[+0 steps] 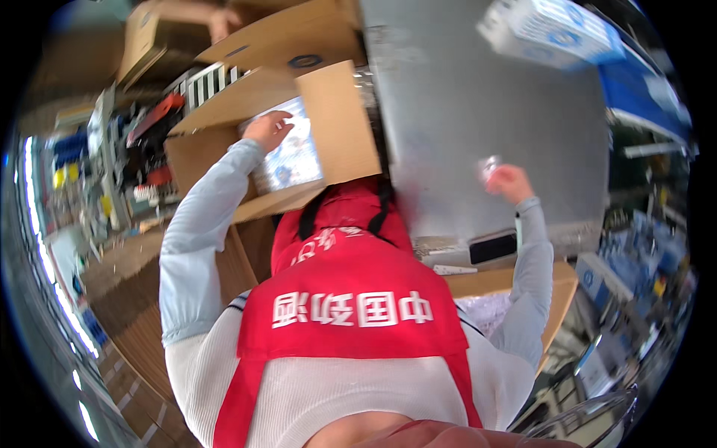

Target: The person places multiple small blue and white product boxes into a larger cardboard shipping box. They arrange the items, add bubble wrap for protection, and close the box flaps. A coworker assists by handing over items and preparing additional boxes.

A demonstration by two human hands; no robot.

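Observation:
Over an open cardboard box [340, 123] to my left, my left hand [269, 131] hangs with its fingers bent but apart, and nothing shows in it. White packs with blue print [295, 153] lie inside the box below that hand. My right hand [509, 184] is above a grey tabletop [448, 112]. Its fingers are closed on a small clear plastic piece [490, 166], too blurred to name more exactly.
A white pack with blue print [553, 31] stands at the far right, beside a blue bin [644, 93]. A dark phone [493, 249] lies near the table's front edge. Clear plastic wrapping [485, 310] fills a carton under my right arm. Another person's hand [222, 24] shows at the far left.

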